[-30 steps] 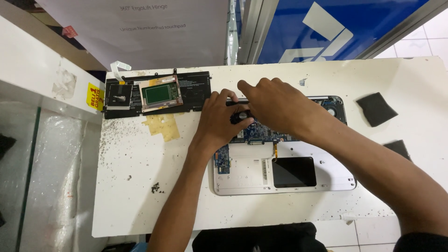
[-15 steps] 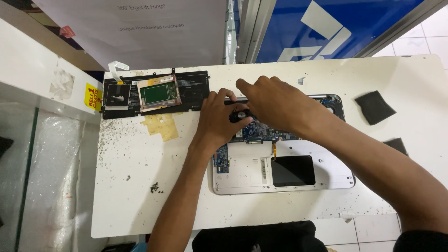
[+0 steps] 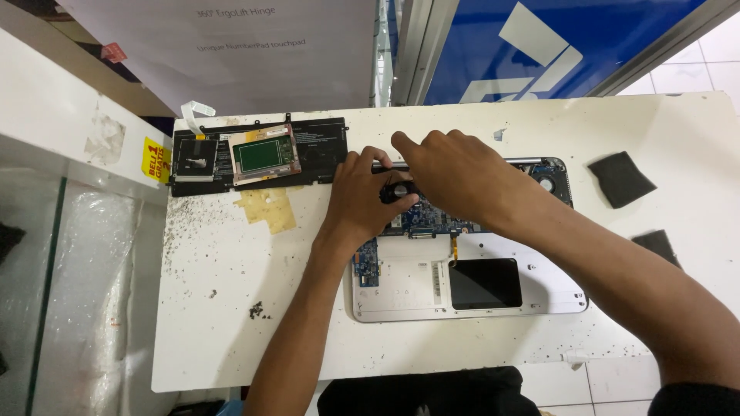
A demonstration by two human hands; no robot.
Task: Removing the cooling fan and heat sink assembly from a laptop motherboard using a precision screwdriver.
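The small black part (image 3: 401, 191) sits at the far edge of the open laptop (image 3: 493, 296), over the blue circuit board (image 3: 368, 262), and both my hands meet on it. My left hand (image 3: 362, 202) lies across the board with the fingers curled around the black part; its grip is closed on that piece from the left. My right hand (image 3: 455, 173) comes over from the right and covers the far side of the same piece, fingers bent down onto it, but I cannot tell whether that grip pinches it or only presses on it, since my knuckles hide the fingertips.

The laptop lies opened up on the white table (image 3: 231, 323), its black touchpad (image 3: 484, 283) nearest to me and a fan (image 3: 549, 183) showing at the far right corner. To the left, well apart from my hands, lies a long black battery (image 3: 316, 158) with a small green board (image 3: 258, 156) resting on top of it. Just in front of that, yellowed tape (image 3: 267, 209) is stuck to the table. Two black pads (image 3: 620, 179) lie off to the right. Dark crumbs speckle the table's left part.
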